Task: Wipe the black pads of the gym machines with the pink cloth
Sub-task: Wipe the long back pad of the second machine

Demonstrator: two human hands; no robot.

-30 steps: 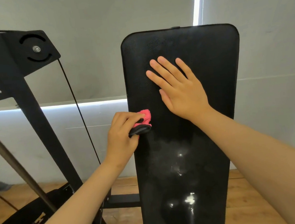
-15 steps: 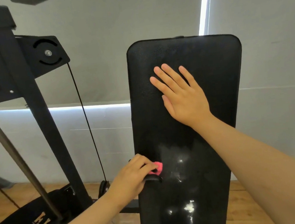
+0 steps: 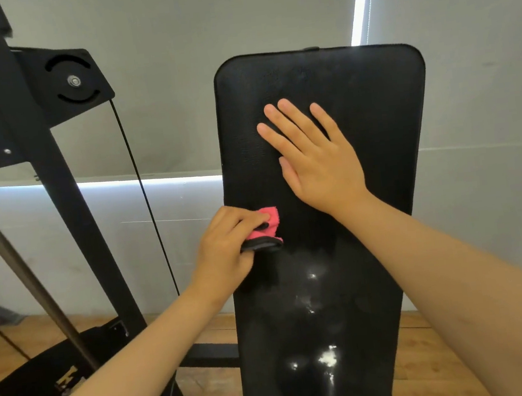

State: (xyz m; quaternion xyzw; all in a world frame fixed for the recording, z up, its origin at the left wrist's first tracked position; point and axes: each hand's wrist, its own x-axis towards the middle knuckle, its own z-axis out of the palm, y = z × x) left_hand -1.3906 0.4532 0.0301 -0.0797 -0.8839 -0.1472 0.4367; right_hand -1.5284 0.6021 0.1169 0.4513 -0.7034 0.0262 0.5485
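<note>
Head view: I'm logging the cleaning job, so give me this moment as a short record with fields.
pad: black, upright, long; shiny glare patches on its lower half
cloth: pink with a dark edge, bunched, against the pad near its left edge, about mid-height
left hand: grips the cloth
right hand: flat on the pad's upper half, fingers straight
left of pad: black frame with a thin cable
floor: wood
</note>
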